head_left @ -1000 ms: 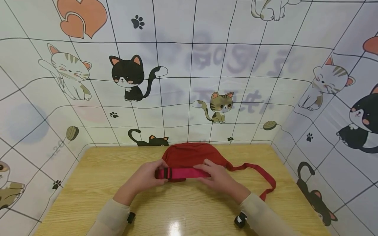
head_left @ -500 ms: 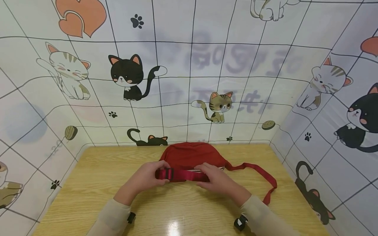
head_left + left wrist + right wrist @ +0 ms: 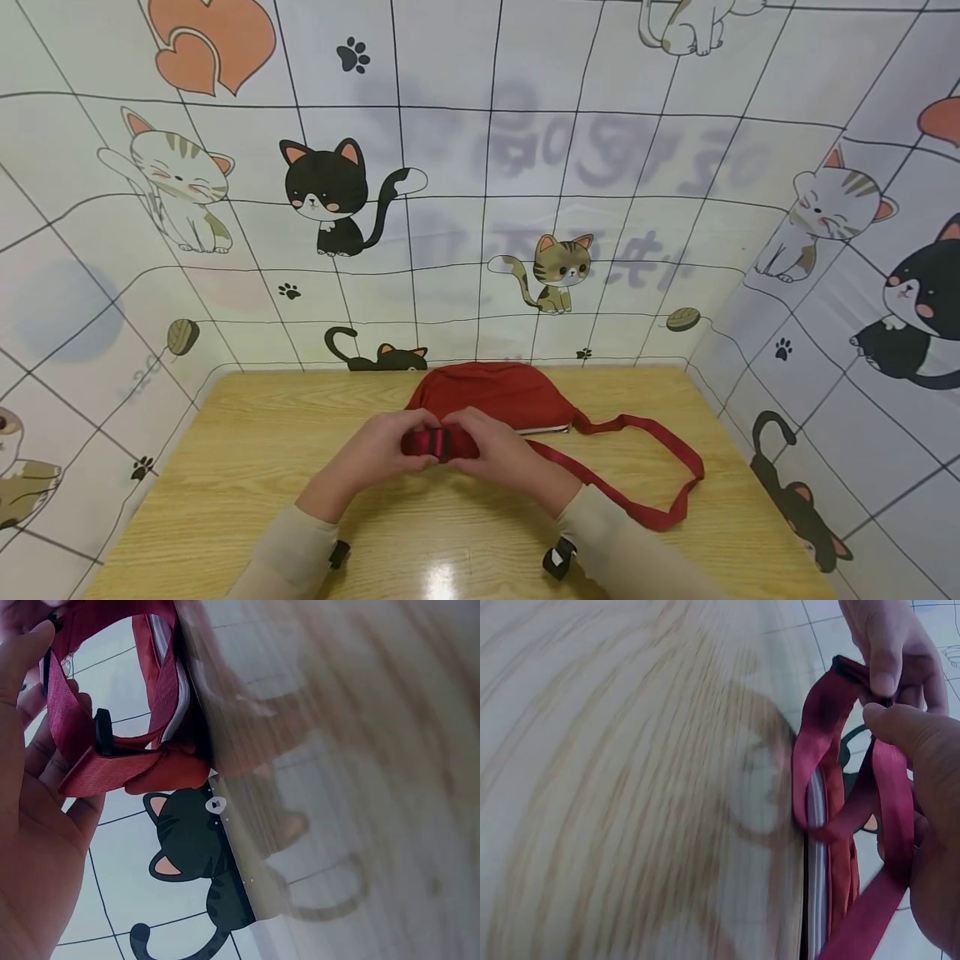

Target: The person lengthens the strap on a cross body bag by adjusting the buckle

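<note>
A red waist bag [image 3: 491, 396] lies at the back of the table, its zip edge facing me. Its strap [image 3: 652, 515] loops out to the right and returns to my hands. In front of the bag's left end, my left hand [image 3: 375, 450] pinches the strap beside a black slide buckle [image 3: 438, 442]. My right hand [image 3: 498, 450] grips the strap just right of that buckle, the two hands nearly touching. In the left wrist view another black plastic piece [image 3: 103, 733] sits on the strap near the bag. Thumbs hide part of the buckle in the right wrist view.
The wooden table [image 3: 247, 483] has a glossy top that reflects light. Behind it and at both sides stands a sheet [image 3: 450, 167] printed with cats and grid lines, close to the bag's back. A black device [image 3: 558, 558] is strapped at the right wrist.
My right hand has slid left along the strap to the buckle, drawing the strap's right loop closed in front of the bag. My left hand stays nearly in place.
</note>
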